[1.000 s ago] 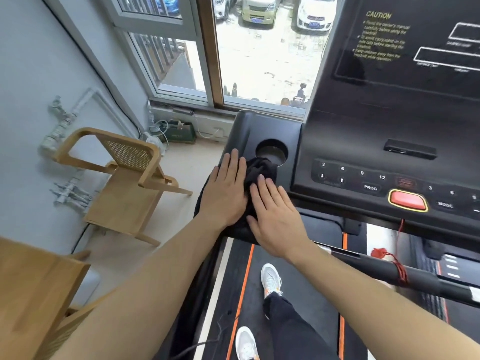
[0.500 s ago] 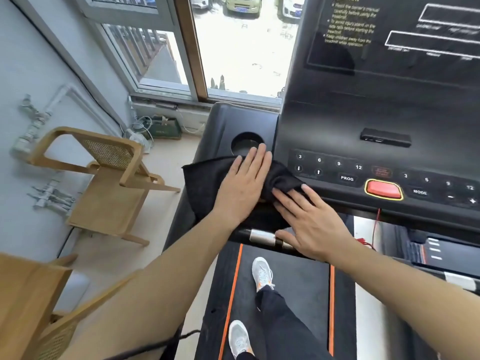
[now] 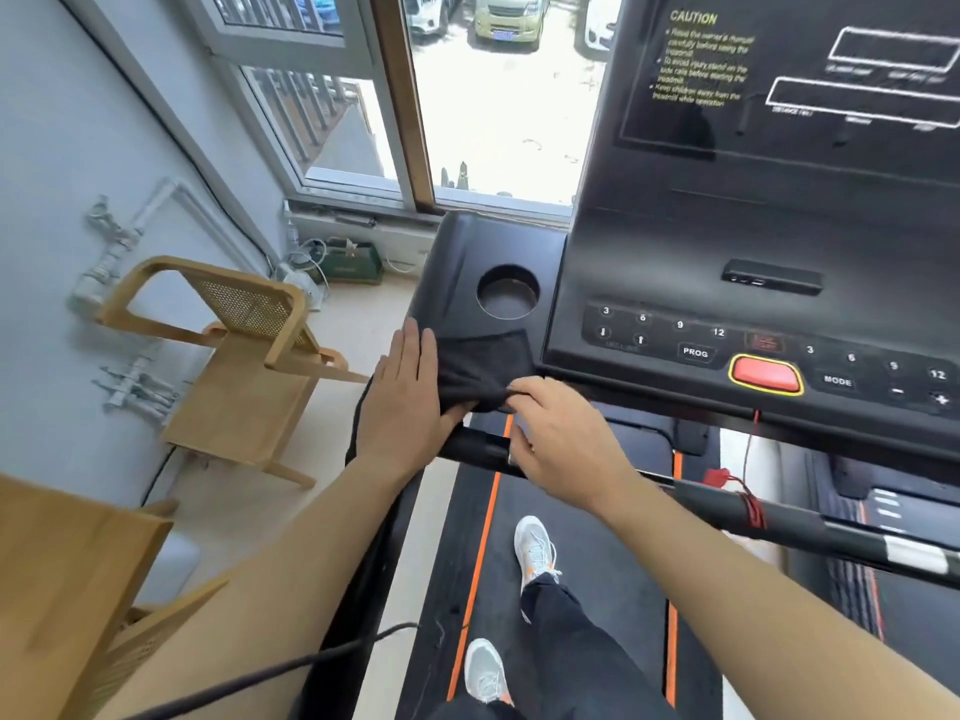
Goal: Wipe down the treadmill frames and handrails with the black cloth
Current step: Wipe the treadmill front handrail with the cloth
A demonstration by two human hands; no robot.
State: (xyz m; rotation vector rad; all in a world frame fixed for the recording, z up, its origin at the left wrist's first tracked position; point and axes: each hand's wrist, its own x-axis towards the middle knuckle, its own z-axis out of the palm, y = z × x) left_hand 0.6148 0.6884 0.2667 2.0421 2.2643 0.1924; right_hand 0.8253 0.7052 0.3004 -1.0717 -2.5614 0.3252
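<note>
a person stands on a treadmill belt (image 3: 582, 563) in white shoes (image 3: 535, 550), both bare hands on a black cloth (image 3: 483, 368) spread over the left wing of the console (image 3: 452, 262). the cloth lies on the wing's near edge, just below the round cup holder (image 3: 508, 292) and beside the keypad (image 3: 675, 335), its left part hanging over the console's side. the left hand (image 3: 402, 397) rests flat on the cloth's left side, fingers straight and close together, gripping nothing. the right hand (image 3: 561, 439) is curled at the cloth's lower right corner, its fingers pinching a bunched fold of the fabric above the black handrail (image 3: 779, 517) that runs across below the console. a red safety cord (image 3: 748, 498) is tied round that rail, under the red stop button (image 3: 766, 375). to the left, a wooden chair (image 3: 244, 366) with a woven back stands on the pale floor near a window (image 3: 498, 106) that looks out on parked cars.
</note>
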